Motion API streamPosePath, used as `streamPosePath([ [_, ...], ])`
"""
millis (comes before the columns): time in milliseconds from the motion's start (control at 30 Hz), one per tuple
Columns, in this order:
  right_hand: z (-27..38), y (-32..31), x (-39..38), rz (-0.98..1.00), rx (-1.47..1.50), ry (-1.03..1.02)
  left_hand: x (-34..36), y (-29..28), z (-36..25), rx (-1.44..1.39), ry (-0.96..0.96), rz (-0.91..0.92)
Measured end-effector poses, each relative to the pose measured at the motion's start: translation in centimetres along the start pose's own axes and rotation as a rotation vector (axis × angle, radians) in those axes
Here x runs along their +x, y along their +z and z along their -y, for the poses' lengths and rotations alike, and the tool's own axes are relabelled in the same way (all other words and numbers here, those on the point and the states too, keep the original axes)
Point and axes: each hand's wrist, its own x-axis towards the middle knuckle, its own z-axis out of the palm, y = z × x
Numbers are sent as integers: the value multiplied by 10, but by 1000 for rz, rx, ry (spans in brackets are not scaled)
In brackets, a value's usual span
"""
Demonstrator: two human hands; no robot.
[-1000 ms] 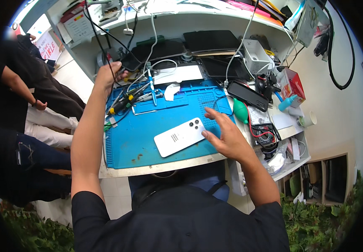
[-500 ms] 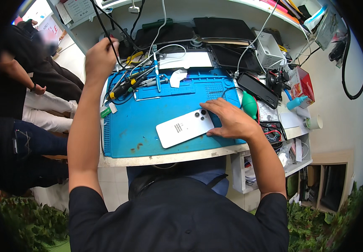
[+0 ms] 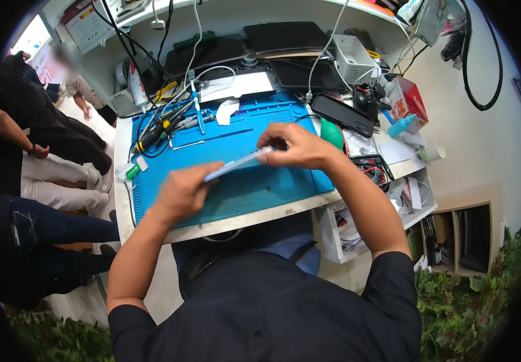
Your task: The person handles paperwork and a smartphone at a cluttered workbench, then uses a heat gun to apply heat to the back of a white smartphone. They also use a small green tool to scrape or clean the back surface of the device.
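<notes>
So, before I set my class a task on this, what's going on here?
A person holds a pale phone edge-on to the camera above a blue mat. The right hand grips one end; the left hand, blurred, is at the other, its hold unclear. Tools lie at the mat's back left, and a black phone rests to the right, near a green bulb.

The mat (image 3: 260,188) is bright blue. The pale phone (image 3: 237,165) looks white with a bit of blue, and the other phone (image 3: 342,114) is black. The squeezy bulb (image 3: 331,134) is green, the little bottle (image 3: 401,125) is light blue, and the box (image 3: 413,107) is red and white. The surface (image 3: 254,219) is white with dark smudges along its edge.
</notes>
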Motion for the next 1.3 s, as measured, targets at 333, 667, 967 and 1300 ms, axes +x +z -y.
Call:
streamPosePath([
  [333,13,128,-27,56,-685,-468,-15,-53,35,-634,-396,-263],
  [667,22,166,-53,36,-392,-594,-15,-46,16,-773,-478,-187],
  [967,26,130,-98,-425,-184,-590,7,-6,-12,3,125,61],
  [1300,3,98,-133,-644,-242,-400,-15,-11,-4,-40,-9,136],
])
